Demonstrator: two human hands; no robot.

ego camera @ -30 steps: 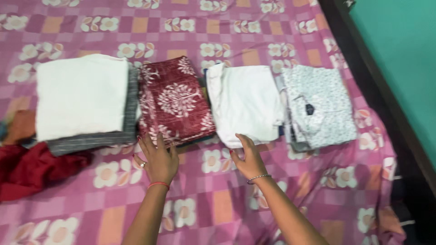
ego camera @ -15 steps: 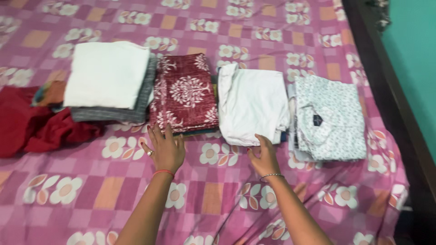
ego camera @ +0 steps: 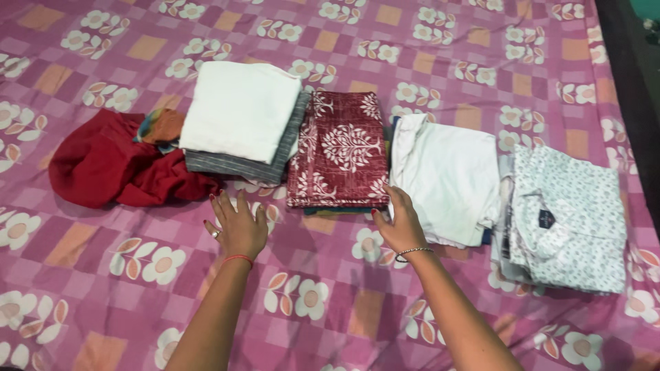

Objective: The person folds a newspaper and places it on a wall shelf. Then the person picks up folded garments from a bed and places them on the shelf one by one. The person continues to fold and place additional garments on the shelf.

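Bare, spread fingers of the left hand (ego camera: 237, 230) are laid flat on the pink bedsheet (ego camera: 137, 288), just below the grey stack (ego camera: 240, 165). The right hand (ego camera: 400, 225), fingers loosely open and pinching nothing, is rested at the near edge of the white pile (ego camera: 447, 178), beside the maroon fold (ego camera: 340, 151). Red cloth (ego camera: 110, 165) lies left.

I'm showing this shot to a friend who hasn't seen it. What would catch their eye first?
Probably the row of folded clothes on the pink flowered bedsheet: a white-topped stack, a maroon tree-print stack, a white pile and a pale printed shirt. A crumpled red garment lies at the far left. The left hand rests flat on the sheet; the right hand touches the white pile's edge.
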